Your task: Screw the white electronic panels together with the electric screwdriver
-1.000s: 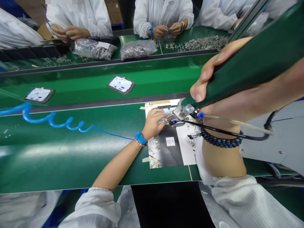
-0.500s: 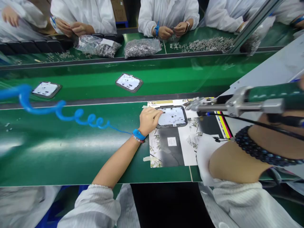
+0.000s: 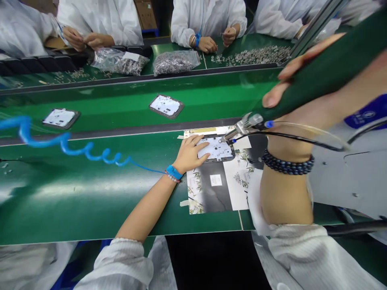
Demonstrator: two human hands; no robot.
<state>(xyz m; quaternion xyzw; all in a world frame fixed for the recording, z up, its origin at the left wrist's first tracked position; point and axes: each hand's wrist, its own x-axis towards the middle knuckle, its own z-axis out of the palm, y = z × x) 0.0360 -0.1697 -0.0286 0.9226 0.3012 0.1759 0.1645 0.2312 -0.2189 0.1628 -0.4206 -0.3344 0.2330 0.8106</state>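
My left hand (image 3: 190,155) lies with its fingers spread over the left end of a flat panel (image 3: 222,152), which has a white face and a dark frame. A blue strap circles that wrist. My right hand (image 3: 314,112) is wrapped round the green body of a power screwdriver (image 3: 335,64) with thin hoses, partly hidden behind it. The tool slants down to the left, its metal tip at the panel's upper right part. Whether the tip touches the panel I cannot tell. Under the panel is a printed sheet (image 3: 216,201) taped to the green bench.
Two similar panels, one in the middle (image 3: 166,105) and one at left (image 3: 61,118), lie on the green belt beyond. A blue coiled cord (image 3: 84,151) crosses the left side. Across the belt, people in white coats handle small metal parts beside filled plastic bags (image 3: 175,62).
My right hand has brought the screwdriver left and down, from beside the panel to over it, tilting it. My left hand's fingers have spread out flat across the panel.
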